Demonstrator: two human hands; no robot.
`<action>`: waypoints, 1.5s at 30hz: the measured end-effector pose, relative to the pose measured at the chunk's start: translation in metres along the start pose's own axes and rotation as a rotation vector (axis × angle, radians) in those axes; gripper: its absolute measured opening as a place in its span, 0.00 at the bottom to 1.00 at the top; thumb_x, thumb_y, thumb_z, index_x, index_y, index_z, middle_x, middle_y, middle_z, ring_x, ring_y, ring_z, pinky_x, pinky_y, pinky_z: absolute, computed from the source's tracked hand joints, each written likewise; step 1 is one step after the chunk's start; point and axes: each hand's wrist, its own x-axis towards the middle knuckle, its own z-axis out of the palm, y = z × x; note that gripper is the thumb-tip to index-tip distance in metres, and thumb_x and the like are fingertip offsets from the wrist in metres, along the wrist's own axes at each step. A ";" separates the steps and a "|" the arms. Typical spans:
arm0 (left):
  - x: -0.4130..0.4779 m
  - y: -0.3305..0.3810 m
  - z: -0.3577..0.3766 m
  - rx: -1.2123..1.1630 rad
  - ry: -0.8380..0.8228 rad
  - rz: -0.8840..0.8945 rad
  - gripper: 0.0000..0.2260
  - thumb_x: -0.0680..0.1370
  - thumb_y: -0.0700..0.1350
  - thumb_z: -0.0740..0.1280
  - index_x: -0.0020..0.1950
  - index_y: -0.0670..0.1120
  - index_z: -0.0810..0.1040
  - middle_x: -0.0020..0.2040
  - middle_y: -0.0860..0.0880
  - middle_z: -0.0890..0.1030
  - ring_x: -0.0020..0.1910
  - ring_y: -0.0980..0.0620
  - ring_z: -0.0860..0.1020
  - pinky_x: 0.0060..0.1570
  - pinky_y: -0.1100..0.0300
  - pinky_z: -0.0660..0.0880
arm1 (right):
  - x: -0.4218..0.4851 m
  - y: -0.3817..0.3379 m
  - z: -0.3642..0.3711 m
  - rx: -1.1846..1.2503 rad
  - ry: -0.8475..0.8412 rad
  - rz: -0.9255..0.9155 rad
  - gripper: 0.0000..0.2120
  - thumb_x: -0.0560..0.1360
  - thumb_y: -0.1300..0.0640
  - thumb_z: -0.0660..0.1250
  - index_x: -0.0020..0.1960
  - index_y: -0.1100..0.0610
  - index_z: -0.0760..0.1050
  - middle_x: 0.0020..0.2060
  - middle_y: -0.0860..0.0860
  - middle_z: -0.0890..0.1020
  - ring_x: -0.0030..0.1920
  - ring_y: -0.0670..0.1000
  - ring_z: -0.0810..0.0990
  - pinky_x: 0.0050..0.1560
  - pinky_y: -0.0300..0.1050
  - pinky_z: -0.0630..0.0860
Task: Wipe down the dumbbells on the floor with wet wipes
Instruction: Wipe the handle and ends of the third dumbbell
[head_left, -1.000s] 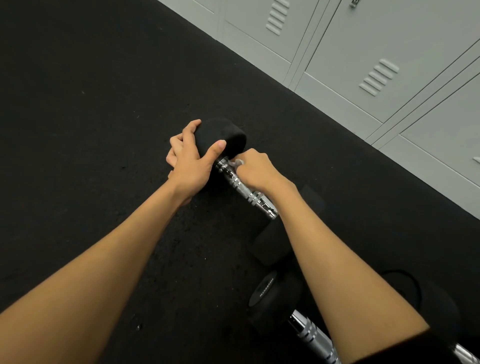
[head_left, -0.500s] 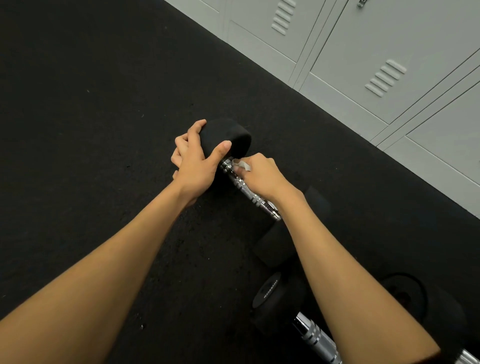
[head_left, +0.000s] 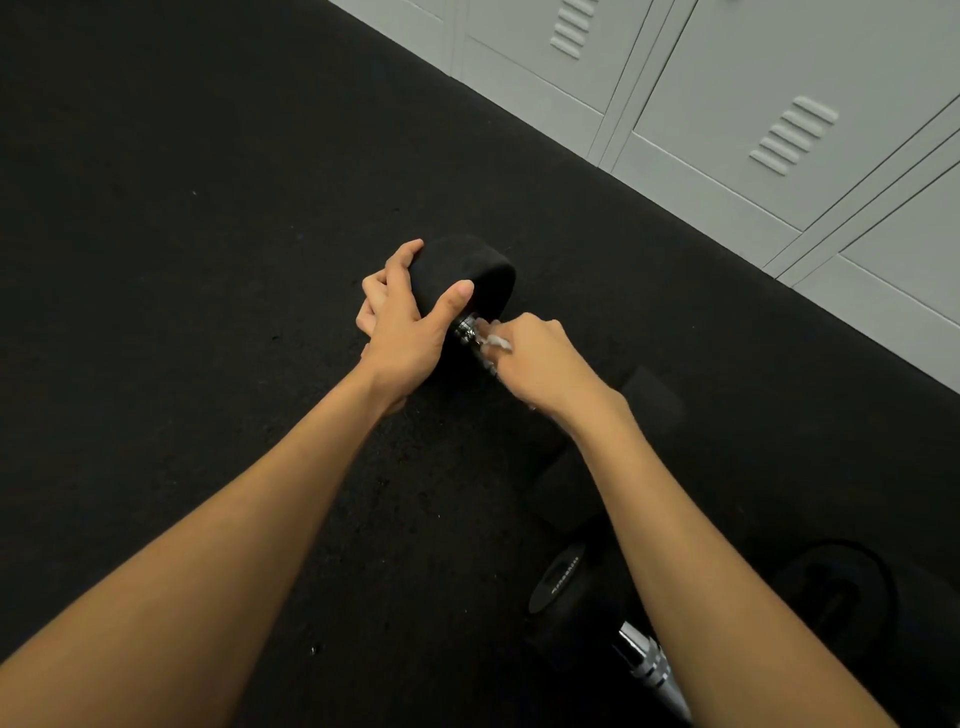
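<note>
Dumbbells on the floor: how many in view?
3: first dumbbell being wiped, centre; second dumbbell bottom centre; third dumbbell lower right, mostly hidden. More may be offscreen.

Dim overall; black floor (head_left: 182, 260) soaks up light, hardly any texture. Lockers (head_left: 727, 130) at 1-2 o'clock brightest, evenly lit, matte. Small glints on chrome handle (head_left: 647, 665) at 5 o'clock. R hand (head_left: 535, 358) + wipe (head_left: 493, 340) near centre slightly motion-blurred. Locker lines bend twd edges (wide-angle). Shadows soft, faint.
</note>
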 end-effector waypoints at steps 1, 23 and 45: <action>0.000 0.001 0.000 -0.005 -0.002 0.001 0.29 0.76 0.60 0.63 0.74 0.60 0.55 0.69 0.50 0.57 0.71 0.45 0.53 0.59 0.53 0.56 | -0.004 0.003 0.002 -0.028 0.011 0.000 0.10 0.80 0.58 0.59 0.58 0.54 0.76 0.48 0.55 0.76 0.43 0.52 0.76 0.34 0.42 0.67; 0.002 -0.002 0.002 -0.011 0.013 0.013 0.29 0.76 0.60 0.64 0.73 0.61 0.56 0.68 0.51 0.58 0.70 0.46 0.54 0.60 0.53 0.58 | 0.015 0.013 0.003 0.213 0.087 0.091 0.19 0.75 0.59 0.69 0.66 0.58 0.75 0.61 0.55 0.78 0.61 0.53 0.76 0.62 0.45 0.72; 0.001 -0.005 0.001 -0.039 0.016 0.020 0.29 0.75 0.60 0.65 0.73 0.62 0.56 0.68 0.51 0.58 0.69 0.47 0.54 0.61 0.53 0.59 | 0.020 0.016 0.019 0.288 0.124 0.103 0.19 0.74 0.56 0.70 0.64 0.56 0.75 0.55 0.55 0.80 0.52 0.50 0.78 0.51 0.44 0.76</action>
